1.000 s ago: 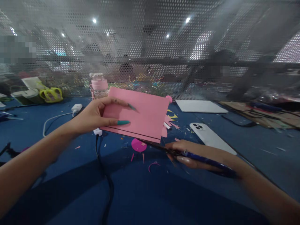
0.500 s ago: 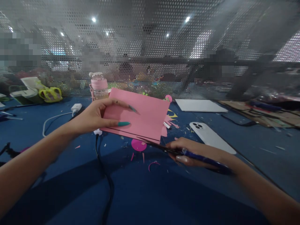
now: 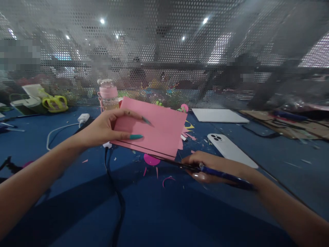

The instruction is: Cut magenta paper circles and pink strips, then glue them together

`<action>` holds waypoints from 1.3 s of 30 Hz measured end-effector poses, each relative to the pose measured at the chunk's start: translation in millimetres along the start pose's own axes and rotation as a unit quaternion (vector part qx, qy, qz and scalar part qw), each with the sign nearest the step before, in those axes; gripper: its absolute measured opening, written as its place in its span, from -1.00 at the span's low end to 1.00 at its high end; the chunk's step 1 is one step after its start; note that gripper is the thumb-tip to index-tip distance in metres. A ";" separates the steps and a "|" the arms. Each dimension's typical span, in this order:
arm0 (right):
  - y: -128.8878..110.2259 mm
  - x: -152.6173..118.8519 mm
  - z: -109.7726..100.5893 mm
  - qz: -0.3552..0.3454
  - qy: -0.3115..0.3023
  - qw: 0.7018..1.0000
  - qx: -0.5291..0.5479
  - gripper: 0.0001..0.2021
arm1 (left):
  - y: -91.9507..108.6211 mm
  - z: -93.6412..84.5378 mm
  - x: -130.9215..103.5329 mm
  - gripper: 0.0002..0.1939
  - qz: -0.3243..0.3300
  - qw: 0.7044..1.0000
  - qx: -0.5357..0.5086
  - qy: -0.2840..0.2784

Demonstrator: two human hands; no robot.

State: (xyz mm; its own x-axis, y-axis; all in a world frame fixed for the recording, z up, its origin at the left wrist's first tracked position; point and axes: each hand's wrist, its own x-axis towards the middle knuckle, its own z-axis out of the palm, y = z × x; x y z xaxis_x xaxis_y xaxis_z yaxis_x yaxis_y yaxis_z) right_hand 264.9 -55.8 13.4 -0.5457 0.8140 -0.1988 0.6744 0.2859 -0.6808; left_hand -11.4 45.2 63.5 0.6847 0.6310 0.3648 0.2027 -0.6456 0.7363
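My left hand [image 3: 110, 125] grips a sheet of pink paper [image 3: 161, 128] by its left side, thumb and a finger lying across its face. A dark line runs along the sheet's lower edge. In my right hand [image 3: 203, 166] is a pair of scissors [image 3: 223, 175] with dark blue handles. Their blades lie at the paper's lower right edge and look nearly closed. Below the sheet, a magenta paper disc [image 3: 152, 159] rests on the blue table [image 3: 159, 212], partly hidden by paper and blades. Thin pink strips lie around it.
A white phone [image 3: 231, 149] lies right of my right hand, with a white flat panel [image 3: 219, 115] behind. Back left are a pink-lidded bottle [image 3: 108, 92] and a white charger [image 3: 83, 118]. A black cable [image 3: 119, 202] crosses the table's front. A perforated screen [image 3: 159, 44] stands behind.
The scissor blades have closed along the paper's lower edge. Both hands stay almost in place, the paper shifting very slightly.
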 end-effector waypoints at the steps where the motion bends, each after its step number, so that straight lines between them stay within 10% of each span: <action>1: -0.6 0.1 -0.3 -0.007 0.000 1.000 -0.001 -0.52 | 0.0 0.0 -0.2 -0.61 0.000 1.000 0.001 0.000; 39: -4.2 2.5 -1.2 0.001 -0.033 0.998 0.059 -0.59 | 3.3 -1.0 -1.9 -0.60 0.000 1.000 0.027 -0.008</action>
State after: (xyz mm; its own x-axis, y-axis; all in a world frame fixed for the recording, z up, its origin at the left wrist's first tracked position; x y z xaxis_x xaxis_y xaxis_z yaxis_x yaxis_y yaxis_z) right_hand 261.4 -54.4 16.6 -0.5793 0.7778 -0.2440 0.6139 0.2193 -0.7583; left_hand -12.7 42.3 65.9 0.6961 0.6241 0.3549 0.2401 -0.6682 0.7041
